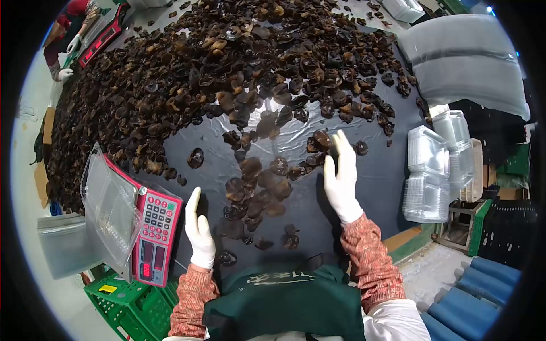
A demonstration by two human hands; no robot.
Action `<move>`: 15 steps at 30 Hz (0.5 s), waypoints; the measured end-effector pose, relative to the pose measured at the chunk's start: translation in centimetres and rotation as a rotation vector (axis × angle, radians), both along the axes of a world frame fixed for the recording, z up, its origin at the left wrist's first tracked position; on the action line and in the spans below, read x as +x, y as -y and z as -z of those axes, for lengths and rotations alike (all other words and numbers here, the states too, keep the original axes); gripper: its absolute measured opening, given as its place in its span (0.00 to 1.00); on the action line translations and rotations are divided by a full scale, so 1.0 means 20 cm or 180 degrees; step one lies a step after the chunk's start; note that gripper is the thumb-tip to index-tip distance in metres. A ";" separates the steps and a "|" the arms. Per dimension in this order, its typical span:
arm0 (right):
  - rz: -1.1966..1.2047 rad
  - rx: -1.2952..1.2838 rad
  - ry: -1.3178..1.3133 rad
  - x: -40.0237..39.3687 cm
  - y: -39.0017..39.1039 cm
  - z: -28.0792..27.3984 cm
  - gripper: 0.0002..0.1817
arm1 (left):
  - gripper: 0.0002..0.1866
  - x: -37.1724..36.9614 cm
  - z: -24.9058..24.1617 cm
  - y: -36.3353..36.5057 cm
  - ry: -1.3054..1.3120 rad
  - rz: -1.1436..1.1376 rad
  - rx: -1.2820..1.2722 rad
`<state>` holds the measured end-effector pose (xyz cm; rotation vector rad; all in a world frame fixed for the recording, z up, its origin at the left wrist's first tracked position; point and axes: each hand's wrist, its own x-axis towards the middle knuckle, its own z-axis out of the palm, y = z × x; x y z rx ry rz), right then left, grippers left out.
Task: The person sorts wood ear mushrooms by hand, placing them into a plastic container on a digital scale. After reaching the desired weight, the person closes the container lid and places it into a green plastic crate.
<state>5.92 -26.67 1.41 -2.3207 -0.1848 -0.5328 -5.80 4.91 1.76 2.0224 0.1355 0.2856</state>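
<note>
Dark brown, curled pieces that look like wood ear mushrooms (267, 187) lie loosely on the dark tabletop between my two gloved hands; several are smeared by motion. My left hand (201, 233), in a white glove, is held with fingers stretched out at the near left of these pieces, beside the scale, and holds nothing. To the right, my right hand (342, 176), also white-gloved, has its fingers extended forward, close to a small cluster of mushrooms (319, 142). Nothing shows in its grasp. A pink-red digital scale (153, 236) stands left of my left hand, with a clear plastic container (111, 210) on it.
A large mushroom heap (227, 62) covers the table's far and left parts. Clear container stacks (426, 173) stand along the right edge, below a plastic-wrapped bundle (466, 65). A green crate (133, 307) sits lower left. Another person's gloved hand (74, 44) is near a second scale (102, 42).
</note>
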 end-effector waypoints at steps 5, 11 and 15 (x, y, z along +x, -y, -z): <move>-0.0681 -0.0234 -0.0123 0.07 -0.14 0.07 0.25 | 0.30 -0.09 0.07 0.03 -0.0258 0.0289 0.0583; -0.1813 -0.0852 -0.0996 -0.04 -0.20 -0.33 0.23 | 0.32 -0.05 0.08 0.08 -0.0151 0.0313 0.0519; 0.0408 -0.1193 0.0347 0.10 0.19 -0.12 0.22 | 0.34 -0.05 0.09 0.06 -0.0049 0.0270 0.0477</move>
